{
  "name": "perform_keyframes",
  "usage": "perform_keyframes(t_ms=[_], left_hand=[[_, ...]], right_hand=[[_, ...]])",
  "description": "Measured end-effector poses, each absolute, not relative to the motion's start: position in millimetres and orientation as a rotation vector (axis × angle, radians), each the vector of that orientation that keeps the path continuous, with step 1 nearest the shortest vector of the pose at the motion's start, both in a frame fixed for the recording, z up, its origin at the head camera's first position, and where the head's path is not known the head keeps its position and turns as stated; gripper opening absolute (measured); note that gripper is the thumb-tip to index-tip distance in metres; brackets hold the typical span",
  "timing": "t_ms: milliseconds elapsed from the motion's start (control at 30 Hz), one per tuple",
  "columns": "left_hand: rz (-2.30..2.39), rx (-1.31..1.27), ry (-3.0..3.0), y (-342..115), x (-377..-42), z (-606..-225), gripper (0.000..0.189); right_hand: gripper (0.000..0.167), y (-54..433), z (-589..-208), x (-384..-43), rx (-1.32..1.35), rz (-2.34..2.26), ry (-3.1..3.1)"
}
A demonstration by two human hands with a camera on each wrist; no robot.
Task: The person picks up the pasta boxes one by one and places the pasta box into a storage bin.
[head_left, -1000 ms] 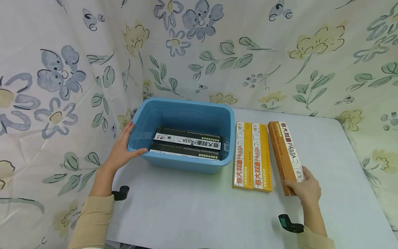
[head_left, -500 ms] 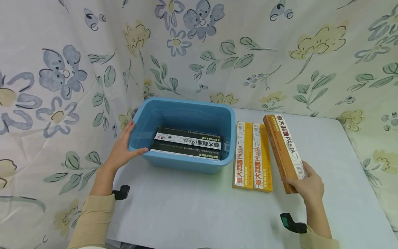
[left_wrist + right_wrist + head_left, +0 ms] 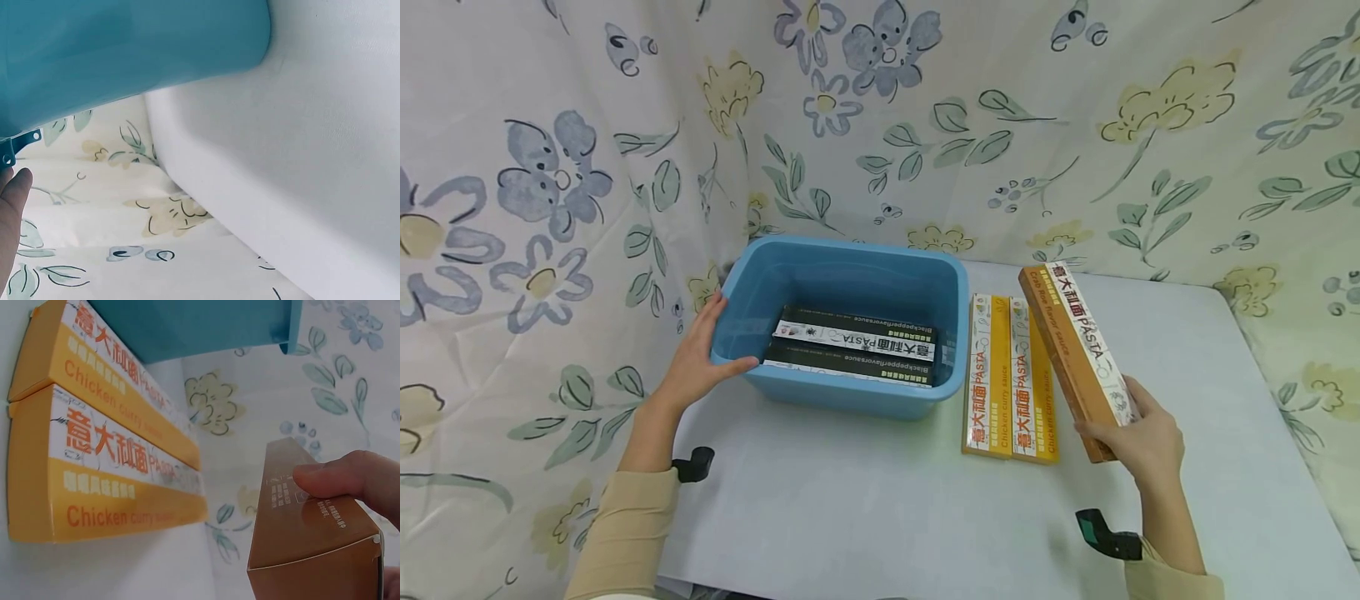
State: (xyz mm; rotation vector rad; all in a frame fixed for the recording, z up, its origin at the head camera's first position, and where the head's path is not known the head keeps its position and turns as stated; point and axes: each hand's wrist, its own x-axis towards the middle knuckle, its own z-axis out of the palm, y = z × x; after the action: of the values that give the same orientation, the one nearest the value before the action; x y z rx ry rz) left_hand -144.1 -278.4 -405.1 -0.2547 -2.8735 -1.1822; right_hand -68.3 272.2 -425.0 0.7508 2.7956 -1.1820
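My right hand (image 3: 1142, 437) grips the near end of a brown and white pasta box (image 3: 1071, 358) marked crab roe flavor sauce. The box is raised and tilted, its far end overlapping the right yellow box in the head view. In the right wrist view my thumb presses its brown side. My left hand (image 3: 700, 354) rests spread at the near left corner of a blue plastic bin (image 3: 850, 400), fingers along the left rim and thumb on the front rim. Inside the bin lie two black and white pasta boxes (image 3: 853, 337) marked black pepper flavor sauce, side by side.
Two yellow pasta boxes (image 3: 988, 375) marked chicken curry sauce lie side by side on the white table (image 3: 850, 500), right of the bin. Floral fabric (image 3: 925, 125) hangs behind and at the left. Black wrist cameras (image 3: 1108, 537) are worn on both wrists.
The right hand has lifted the brown pasta box, and its far end has swung up and left toward the yellow boxes. The left hand stays at the bin's corner.
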Motion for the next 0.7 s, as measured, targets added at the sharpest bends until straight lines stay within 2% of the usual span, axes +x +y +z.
perform_keyframes(t_ms=[700], left_hand=[[-1.188, -0.255, -2.879, -278, -143, -404, 0.106]], right_hand=[[0.099, 252, -404, -73, 0.628, -1.213, 2.822]])
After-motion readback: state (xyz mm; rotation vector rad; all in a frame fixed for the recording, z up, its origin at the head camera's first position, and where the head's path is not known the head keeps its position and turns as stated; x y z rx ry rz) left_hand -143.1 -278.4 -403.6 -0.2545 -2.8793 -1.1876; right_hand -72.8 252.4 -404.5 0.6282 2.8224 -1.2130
